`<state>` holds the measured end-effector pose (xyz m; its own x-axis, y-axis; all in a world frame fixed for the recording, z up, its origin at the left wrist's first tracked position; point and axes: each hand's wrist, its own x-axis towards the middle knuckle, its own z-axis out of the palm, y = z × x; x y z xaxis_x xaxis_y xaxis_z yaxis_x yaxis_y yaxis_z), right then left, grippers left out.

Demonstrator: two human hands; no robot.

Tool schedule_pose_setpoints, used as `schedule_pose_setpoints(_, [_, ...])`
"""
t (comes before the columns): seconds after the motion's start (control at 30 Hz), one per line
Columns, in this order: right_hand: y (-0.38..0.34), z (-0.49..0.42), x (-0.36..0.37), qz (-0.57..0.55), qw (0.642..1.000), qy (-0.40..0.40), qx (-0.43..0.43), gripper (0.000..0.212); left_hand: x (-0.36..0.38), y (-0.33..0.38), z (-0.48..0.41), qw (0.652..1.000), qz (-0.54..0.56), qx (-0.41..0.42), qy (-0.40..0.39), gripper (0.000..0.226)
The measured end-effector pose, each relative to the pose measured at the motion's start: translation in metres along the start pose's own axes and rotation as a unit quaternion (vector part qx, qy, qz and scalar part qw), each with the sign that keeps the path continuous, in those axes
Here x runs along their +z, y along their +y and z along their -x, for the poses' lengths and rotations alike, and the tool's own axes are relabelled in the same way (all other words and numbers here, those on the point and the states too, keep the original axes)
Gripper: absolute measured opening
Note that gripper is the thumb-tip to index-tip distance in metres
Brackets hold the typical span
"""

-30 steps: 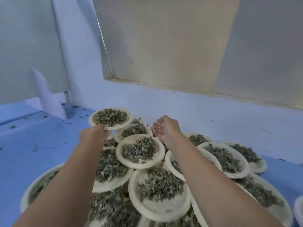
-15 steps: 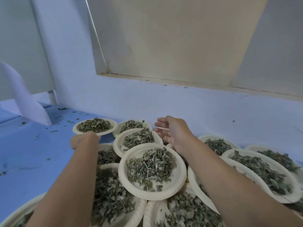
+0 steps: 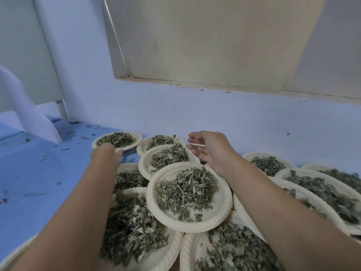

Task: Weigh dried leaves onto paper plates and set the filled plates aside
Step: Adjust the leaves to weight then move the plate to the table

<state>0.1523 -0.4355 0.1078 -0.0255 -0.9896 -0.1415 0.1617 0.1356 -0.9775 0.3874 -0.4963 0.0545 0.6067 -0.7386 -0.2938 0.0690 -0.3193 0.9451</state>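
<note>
Far-left plate (image 3: 128,148): likely light, flimsy, easily spilled.
Left hand (image 3: 106,154) at near rim, grip unclear; right hand (image 3: 210,149) slack-fingered, empty. Best supported underneath.

A person's two arms, uncovered from the near edge of the frame to the fingertips, fill the foreground. The bare left forearm (image 3: 78,212) enters from the near left corner, the bare right forearm (image 3: 283,212) from the near right. The wide lens renders both thick close to the camera and narrow at the wrists. The bare left hand (image 3: 106,153) shows only its rounded back and knuckles. The bare right hand (image 3: 210,148) shows its back and several fingers (image 3: 197,136). The fingertips are soft with blur, so the nails appear short but cannot be confirmed.
</note>
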Motion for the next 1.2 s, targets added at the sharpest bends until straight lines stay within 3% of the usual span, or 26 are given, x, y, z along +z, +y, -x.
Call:
schedule_pose_setpoints(0.03, [0.0, 0.0, 0.0, 0.001, 1.0, 0.001, -0.003, 0.024, 0.002, 0.004, -0.001, 0.981, 0.18, -0.07, -0.018, 0.042])
schedule_pose_setpoints(0.07, [0.0, 0.0, 0.0, 0.002, 1.0, 0.002, -0.006, 0.024, 0.007, 0.007, 0.0, 0.954, 0.284, -0.077, -0.061, 0.043])
schedule_pose_setpoints(0.17, [-0.001, 0.0, -0.002, 0.001, 1.0, 0.005, -0.008, 0.025, 0.006, 0.001, 0.002, 0.936, 0.337, -0.044, -0.089, 0.045])
schedule_pose_setpoints(0.23, [-0.002, 0.003, -0.005, 0.001, 1.0, 0.007, -0.008, 0.025, 0.006, 0.001, 0.009, 0.916, 0.373, -0.086, -0.122, 0.044])
schedule_pose_setpoints(0.37, [-0.011, 0.018, -0.011, -0.012, 1.0, 0.014, -0.01, 0.025, 0.004, 0.008, 0.033, 0.932, 0.328, -0.062, -0.14, 0.045])
schedule_pose_setpoints(0.53, [-0.03, 0.057, -0.025, -0.012, 1.0, 0.015, -0.013, 0.025, 0.009, 0.022, 0.096, 0.928, 0.312, -0.045, -0.199, 0.039])
schedule_pose_setpoints(0.77, [-0.059, 0.155, -0.1, 0.006, 0.999, 0.037, -0.036, 0.022, 0.041, 0.023, 0.274, 0.918, 0.297, 0.022, -0.261, 0.024])
schedule_pose_setpoints(0.9, [-0.07, 0.213, -0.16, 0.093, 0.986, 0.07, -0.121, 0.016, 0.068, 0.012, 0.381, 0.923, 0.265, 0.047, -0.276, 0.027])
schedule_pose_setpoints(0.97, [-0.071, 0.24, -0.196, 0.169, 0.964, 0.099, -0.177, 0.015, 0.079, 0.002, 0.431, 0.924, 0.251, 0.073, -0.28, 0.029])
schedule_pose_setpoints(1.03, [-0.063, 0.269, -0.236, 0.275, 0.92, 0.15, -0.235, 0.016, 0.088, -0.013, 0.476, 0.923, 0.242, 0.085, -0.287, 0.03])
schedule_pose_setpoints(1.13, [-0.046, 0.309, -0.305, 0.493, 0.787, 0.224, -0.296, 0.023, 0.1, -0.037, 0.531, 0.918, 0.234, 0.081, -0.309, 0.032])
schedule_pose_setpoints(1.2, [-0.036, 0.328, -0.348, 0.585, 0.721, 0.247, -0.278, 0.029, 0.107, -0.048, 0.559, 0.916, 0.231, 0.068, -0.321, 0.032])
